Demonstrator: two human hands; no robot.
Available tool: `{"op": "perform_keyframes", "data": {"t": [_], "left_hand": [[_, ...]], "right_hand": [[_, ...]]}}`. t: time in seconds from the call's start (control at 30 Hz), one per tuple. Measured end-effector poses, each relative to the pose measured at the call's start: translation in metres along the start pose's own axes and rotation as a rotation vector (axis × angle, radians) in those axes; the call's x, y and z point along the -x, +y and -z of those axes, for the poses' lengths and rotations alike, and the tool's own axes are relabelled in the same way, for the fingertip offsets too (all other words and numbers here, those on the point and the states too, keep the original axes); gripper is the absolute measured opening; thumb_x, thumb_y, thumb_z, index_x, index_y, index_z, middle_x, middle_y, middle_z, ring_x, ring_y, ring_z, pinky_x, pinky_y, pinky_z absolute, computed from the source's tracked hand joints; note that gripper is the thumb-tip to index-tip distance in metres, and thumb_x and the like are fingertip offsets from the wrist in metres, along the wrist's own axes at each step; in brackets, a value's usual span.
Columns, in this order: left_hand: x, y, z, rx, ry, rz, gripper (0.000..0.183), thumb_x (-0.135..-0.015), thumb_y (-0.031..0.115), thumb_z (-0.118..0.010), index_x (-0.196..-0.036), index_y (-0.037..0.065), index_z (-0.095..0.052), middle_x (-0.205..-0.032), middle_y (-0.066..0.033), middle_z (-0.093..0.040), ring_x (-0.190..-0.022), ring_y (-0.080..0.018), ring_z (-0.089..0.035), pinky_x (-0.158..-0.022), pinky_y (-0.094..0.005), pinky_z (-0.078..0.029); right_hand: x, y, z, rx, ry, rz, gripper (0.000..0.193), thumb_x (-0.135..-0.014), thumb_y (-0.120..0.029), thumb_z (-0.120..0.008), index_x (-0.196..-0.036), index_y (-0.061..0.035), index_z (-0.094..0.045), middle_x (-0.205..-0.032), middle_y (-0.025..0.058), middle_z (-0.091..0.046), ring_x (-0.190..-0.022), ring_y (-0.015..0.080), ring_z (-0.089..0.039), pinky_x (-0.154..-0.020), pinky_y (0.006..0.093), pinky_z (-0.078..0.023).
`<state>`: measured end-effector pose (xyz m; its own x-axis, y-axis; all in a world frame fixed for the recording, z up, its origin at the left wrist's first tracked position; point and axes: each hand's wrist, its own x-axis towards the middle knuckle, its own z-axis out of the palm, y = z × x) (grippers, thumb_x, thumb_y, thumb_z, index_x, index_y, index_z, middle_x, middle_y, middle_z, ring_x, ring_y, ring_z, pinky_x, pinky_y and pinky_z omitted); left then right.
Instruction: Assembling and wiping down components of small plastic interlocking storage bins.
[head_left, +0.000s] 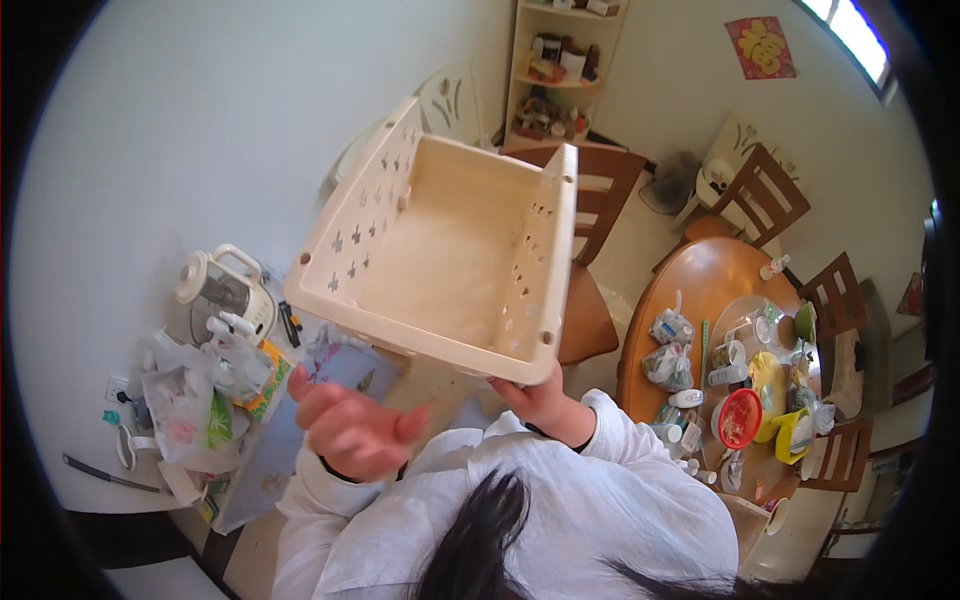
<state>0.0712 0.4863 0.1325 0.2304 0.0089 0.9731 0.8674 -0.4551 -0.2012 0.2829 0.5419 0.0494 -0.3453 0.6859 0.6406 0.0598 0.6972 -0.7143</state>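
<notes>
My right hand [537, 400] grips the near bottom corner of an empty cream plastic basket [440, 250] with cut-out patterned sides, lifted up in front of me and tilted so its open inside faces me. My left hand [350, 425] hovers just below the basket's near left corner, fingers spread and blurred, holding nothing. Both arms wear white sleeves. Dark hair hangs at the bottom of the view.
To the left, a surface holds a white kettle-like appliance [222, 288] and plastic bags [195, 395]. At right stands a round wooden table [700, 285] crowded with containers and bags, with wooden chairs [765, 195] around it. A corner shelf [560, 70] sits at the back.
</notes>
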Motion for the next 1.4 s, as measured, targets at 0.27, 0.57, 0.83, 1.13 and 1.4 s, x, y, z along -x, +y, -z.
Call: {"op": "perform_keyframes", "data": {"t": [0.27, 0.57, 0.83, 1.13, 1.4], "left_hand": [[0.036, 0.032, 0.006, 0.541, -0.101, 0.885, 0.045, -0.092, 0.033, -0.056, -0.129, 0.008, -0.047, -0.132, -0.0106, -0.045, -0.122, -0.0239, -0.045, -0.105, -0.052, -0.033], [0.02, 0.033, -0.009, 1.086, -0.402, 1.134, 0.049, -0.093, 0.036, -0.054, -0.13, 0.005, -0.045, -0.135, -0.0116, -0.044, -0.123, -0.0253, -0.046, -0.103, -0.0495, -0.038], [0.019, 0.046, -0.028, 1.846, -0.043, 1.228, 0.044, -0.097, 0.024, -0.051, -0.135, 0.006, -0.041, -0.131, -0.0088, -0.05, -0.116, -0.023, -0.053, -0.098, -0.0443, -0.045], [0.009, 0.066, -0.032, 1.864, 0.019, 1.597, 0.079, -0.086, 0.058, -0.057, -0.14, 0.005, -0.032, -0.135, -0.0086, -0.046, -0.126, -0.0242, -0.045, -0.106, -0.0431, -0.037], [-0.003, 0.077, -0.032, 1.98, -0.003, 1.671, 0.083, -0.084, 0.062, -0.055, -0.138, 0.004, -0.033, -0.136, -0.0082, -0.046, -0.126, -0.0224, -0.045, -0.106, -0.0402, -0.036]], "right_hand": [[-0.01, -0.054, -0.002, 0.23, -0.137, 0.225, 0.04, -0.069, -0.013, -0.074, -0.107, -0.0078, -0.063, -0.102, 0.014, -0.063, -0.091, 0.035, -0.06, -0.081, 0.0418, -0.048], [0.003, -0.059, 0.017, 0.174, -0.202, 0.017, 0.028, -0.074, -0.015, -0.073, -0.094, -0.0057, -0.057, -0.082, 0.0123, -0.058, -0.073, 0.0316, -0.058, -0.066, 0.037, -0.046], [0.018, -0.08, 0.042, 0.029, 0.396, 0.006, 0.024, -0.081, -0.013, -0.068, -0.097, 0.0028, -0.058, -0.092, 0.0134, -0.058, -0.079, 0.0269, -0.056, -0.073, 0.0326, -0.046], [0.011, -0.076, 0.039, 0.499, 0.01, 0.313, 0.035, -0.067, -0.005, -0.077, -0.1, -0.0028, -0.066, -0.096, 0.0122, -0.062, -0.083, 0.0264, -0.061, -0.071, 0.0329, -0.05], [0.015, -0.06, 0.032, 0.361, 0.198, 0.331, 0.027, -0.065, -0.006, -0.081, -0.082, -0.003, -0.06, -0.093, 0.0128, -0.064, -0.079, 0.0272, -0.063, -0.073, 0.0325, -0.05]]}}
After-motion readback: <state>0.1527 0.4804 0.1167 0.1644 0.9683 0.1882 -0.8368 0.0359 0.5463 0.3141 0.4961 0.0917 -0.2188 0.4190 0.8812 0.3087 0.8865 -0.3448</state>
